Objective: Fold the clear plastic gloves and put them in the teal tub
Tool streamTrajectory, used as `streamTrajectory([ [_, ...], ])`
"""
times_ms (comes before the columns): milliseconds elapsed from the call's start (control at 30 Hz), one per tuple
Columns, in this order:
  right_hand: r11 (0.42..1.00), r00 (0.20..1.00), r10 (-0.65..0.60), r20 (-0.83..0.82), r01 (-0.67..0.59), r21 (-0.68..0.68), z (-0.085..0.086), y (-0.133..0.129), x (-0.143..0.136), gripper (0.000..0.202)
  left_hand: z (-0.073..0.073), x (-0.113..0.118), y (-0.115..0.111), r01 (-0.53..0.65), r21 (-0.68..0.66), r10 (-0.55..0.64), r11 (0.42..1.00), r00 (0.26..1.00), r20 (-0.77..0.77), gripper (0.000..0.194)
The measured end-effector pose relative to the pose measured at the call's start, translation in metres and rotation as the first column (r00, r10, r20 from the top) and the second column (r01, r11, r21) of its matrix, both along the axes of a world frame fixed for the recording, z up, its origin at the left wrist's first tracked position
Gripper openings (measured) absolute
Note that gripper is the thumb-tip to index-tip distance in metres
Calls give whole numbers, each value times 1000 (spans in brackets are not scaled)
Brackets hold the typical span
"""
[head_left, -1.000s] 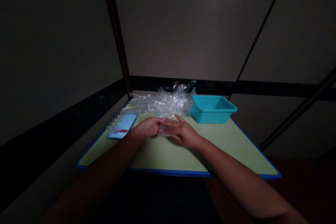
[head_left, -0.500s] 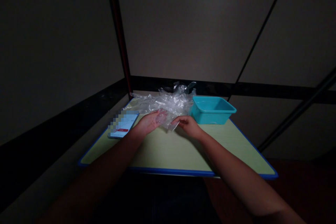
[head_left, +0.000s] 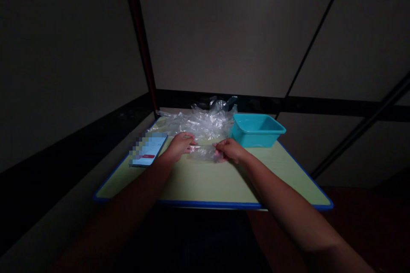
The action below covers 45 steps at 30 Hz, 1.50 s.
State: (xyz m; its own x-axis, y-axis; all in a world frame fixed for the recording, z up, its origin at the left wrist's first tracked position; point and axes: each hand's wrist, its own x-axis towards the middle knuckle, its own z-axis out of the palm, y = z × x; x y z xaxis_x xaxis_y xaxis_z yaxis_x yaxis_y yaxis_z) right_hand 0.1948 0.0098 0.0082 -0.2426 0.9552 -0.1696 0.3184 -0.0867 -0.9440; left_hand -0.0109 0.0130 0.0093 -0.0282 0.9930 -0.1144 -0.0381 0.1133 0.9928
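Between my two hands a clear plastic bag (head_left: 205, 153) is stretched out sideways, just in front of a heap of similar bags. My left hand (head_left: 181, 146) pinches its left end between thumb and fingers. At the other end my right hand (head_left: 231, 150) grips the bag with closed fingers. Behind them the crumpled heap of clear plastic bags (head_left: 205, 121) spreads along the table's back edge.
A turquoise plastic basket (head_left: 261, 140) stands at the back right. On the left lies a phone (head_left: 150, 149) with its screen lit. The pale table (head_left: 198, 187) has a blue rim, with dark wall panels behind and to the left.
One bag has come away from the heap toward me and is now held flat between both hands. My left hand has gone from open to pinching its end.
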Motion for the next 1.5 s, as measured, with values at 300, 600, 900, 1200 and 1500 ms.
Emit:
streamTrajectory([
  [300,971,887,38,461,-141,192,-1,1,10,20,-15,-5,10,236,375,64,897,769,-637,14],
  [600,857,724,-151,673,-243,454,2,4,14,24,-17,-6,7,391,329,93,859,514,-853,23],
  [900,864,815,-47,578,-258,433,-9,14,13,21,-15,-16,3,371,205,36,906,414,-909,30],
  [1200,907,924,87,373,-229,354,-15,21,17,12,-8,-18,3,395,196,9,898,427,-904,23],
  [1500,916,964,226,143,-261,306,-15,22,19,15,-9,-23,5,403,203,5,892,441,-898,15],
])
